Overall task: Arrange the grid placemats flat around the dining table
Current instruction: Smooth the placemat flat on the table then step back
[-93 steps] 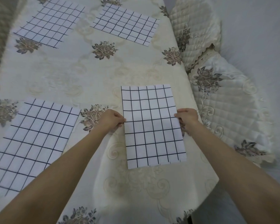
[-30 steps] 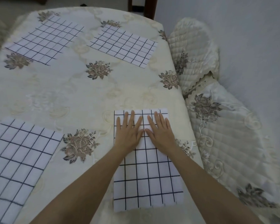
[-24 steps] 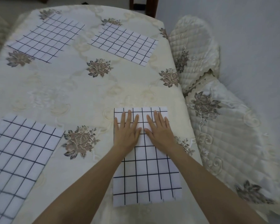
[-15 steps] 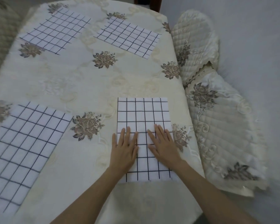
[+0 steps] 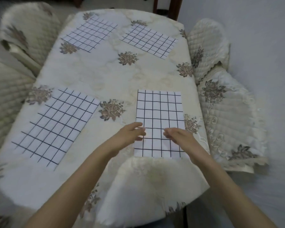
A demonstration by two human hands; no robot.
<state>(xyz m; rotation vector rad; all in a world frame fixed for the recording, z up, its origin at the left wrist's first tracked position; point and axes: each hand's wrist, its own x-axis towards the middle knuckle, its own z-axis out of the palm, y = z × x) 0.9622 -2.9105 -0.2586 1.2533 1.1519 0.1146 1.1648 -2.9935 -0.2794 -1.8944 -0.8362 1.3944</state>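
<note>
Placemats: four laid on the worktop (image 5: 92, 76). Far-left placemat (image 5: 89, 36) and far-right placemat (image 5: 149, 41) flat, both angled. Near-left placemat (image 5: 56, 125) flat, angled. Near-right placemat (image 5: 160, 119) flat, squared to the near edge. Left hand (image 5: 132, 134) and right hand (image 5: 178, 136) sit over its near half, fingers loosely bent, gripping nothing; contact with the mat unclear. Judgement: task nearly done; perhaps only straightening the angled mats remains.

A satiny embroidered tablecloth (image 5: 105, 76) bears matt grid placemats (image 5: 160, 112), flanked by quilted, glossy fabric chair covers (image 5: 229, 120).
</note>
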